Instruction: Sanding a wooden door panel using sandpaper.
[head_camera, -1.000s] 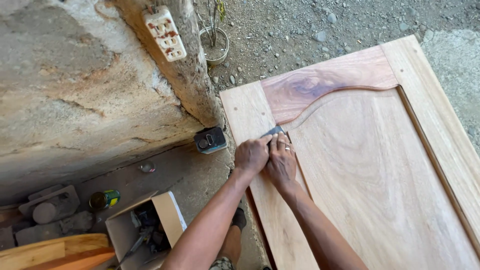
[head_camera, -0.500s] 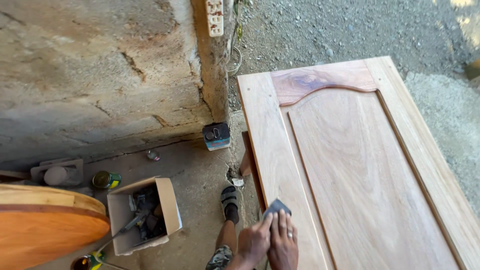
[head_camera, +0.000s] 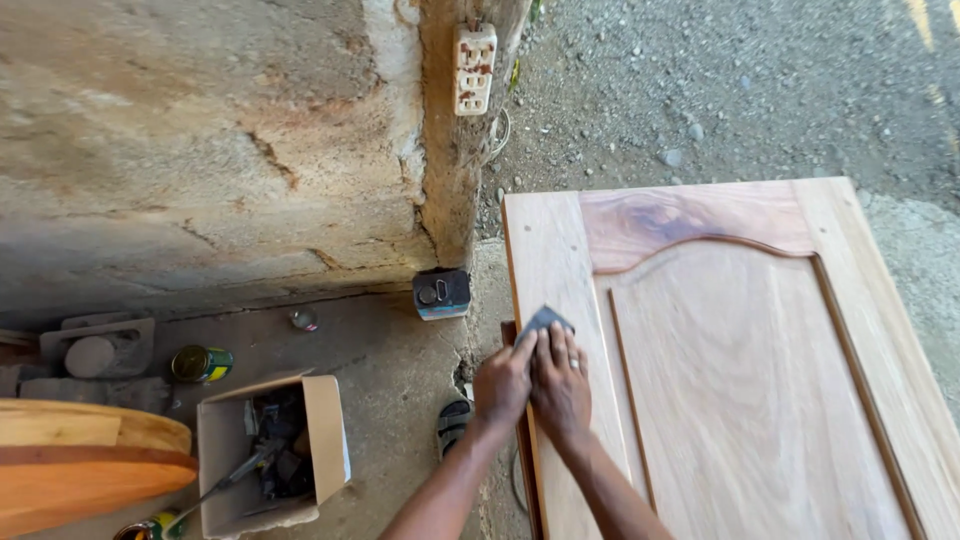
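Both hands press 1 folded piece of dark sandpaper (head_camera: 545, 320) flat on the left stile of the wooden door (head_camera: 760, 400), which lies horizontal before the person; the left hand (head_camera: 503, 380) lies at the outer edge of the stile with its fingers curled down over the paper, and the right hand (head_camera: 560, 385) lies touching it, fingers stretched forward and nearly flat, a ring on 1 finger; neither hand is clenched, both are spread and pressing, and only the far corner of the sandpaper shows beyond the fingertips. To do this sanding well, I judge that the strokes should run along the length of the stile, with the grain, and not across it; the pressure should stay even under both palms, so that no hollow is made; near the outer edge the paper should stay flat, otherwise the sharp corner becomes rounded; near the inner moulding beside the raised panel (head_camera: 740, 380) the hands should keep a little apart from the groove, so that the profile is not damaged. The dark top rail (head_camera: 690, 215) with the curved lower line has grain in another direction, so the joint there needs care. On the concrete floor to the left stand a cardboard box (head_camera: 270, 450) with tools, a small can (head_camera: 200, 363), and a small dark device (head_camera: 442, 293) at the foot of the rough wall (head_camera: 200, 150); an outlet strip (head_camera: 474, 70) hangs on the wall corner; a sandal (head_camera: 453, 425) shows below the door edge.
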